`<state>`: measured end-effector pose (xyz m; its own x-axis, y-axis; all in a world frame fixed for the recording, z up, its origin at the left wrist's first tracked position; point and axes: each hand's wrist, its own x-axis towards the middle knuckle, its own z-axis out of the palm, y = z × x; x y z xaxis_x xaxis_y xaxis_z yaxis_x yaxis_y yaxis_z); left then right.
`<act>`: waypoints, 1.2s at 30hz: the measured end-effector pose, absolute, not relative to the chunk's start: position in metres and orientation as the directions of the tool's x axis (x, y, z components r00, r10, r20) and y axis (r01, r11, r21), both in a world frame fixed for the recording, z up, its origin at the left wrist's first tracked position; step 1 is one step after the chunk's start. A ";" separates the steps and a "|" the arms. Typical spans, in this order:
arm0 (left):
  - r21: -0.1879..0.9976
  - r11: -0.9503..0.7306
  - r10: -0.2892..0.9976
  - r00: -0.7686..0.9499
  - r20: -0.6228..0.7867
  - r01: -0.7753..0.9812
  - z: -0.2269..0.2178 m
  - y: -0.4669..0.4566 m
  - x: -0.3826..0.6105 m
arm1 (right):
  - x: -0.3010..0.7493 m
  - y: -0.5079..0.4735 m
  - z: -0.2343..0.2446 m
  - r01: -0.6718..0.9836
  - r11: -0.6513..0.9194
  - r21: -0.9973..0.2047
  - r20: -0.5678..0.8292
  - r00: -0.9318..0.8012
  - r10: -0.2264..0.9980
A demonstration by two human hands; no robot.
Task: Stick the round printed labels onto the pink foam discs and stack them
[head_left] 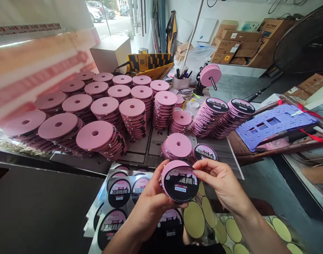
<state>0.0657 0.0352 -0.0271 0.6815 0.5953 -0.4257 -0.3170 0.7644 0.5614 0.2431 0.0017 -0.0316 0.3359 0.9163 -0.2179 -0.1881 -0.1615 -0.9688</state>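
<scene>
My left hand [152,203] is wrapped round the rim of a pink foam spool [173,164], tilted toward me. A round black and pink sticker [180,188] lies over the spool's face, a little off its upper left edge. With thumb and fingertips together, my right hand [221,181] pinches the sticker's upper right edge. Whether the sticker is fully stuck down I cannot tell. Below my hands are printed sticker sheets [128,208] and a backing sheet with pale yellow circles [194,218]. Just beyond stand a low stack of pink spools [177,144] and a labelled spool [205,152].
Several stacks of bare pink spools [95,135] fill the table's left and middle. Two taller stacks with labelled tops [217,105] stand at the right. Behind them are a pen holder [181,83] and a winder holding pink spools [210,74]. A purple plastic panel [278,123] lies far right.
</scene>
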 end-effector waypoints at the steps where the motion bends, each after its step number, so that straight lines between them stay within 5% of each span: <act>1: 0.564 0.765 0.593 0.683 -0.427 -0.312 -0.028 0.035 0.066 | 0.243 0.002 -0.032 -0.186 -0.162 -0.969 -0.218 0.339 0.915; 36: 0.601 0.730 0.617 0.693 -0.373 -0.326 -0.039 0.033 0.066 | 0.240 -0.001 -0.040 -0.139 -0.136 -0.981 -0.179 0.369 0.912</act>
<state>0.0657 0.0330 -0.0388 0.6932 0.6169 -0.3726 -0.3265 0.7297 0.6008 0.2400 -0.0015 -0.0395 0.3690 0.9121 -0.1786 -0.1387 -0.1360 -0.9810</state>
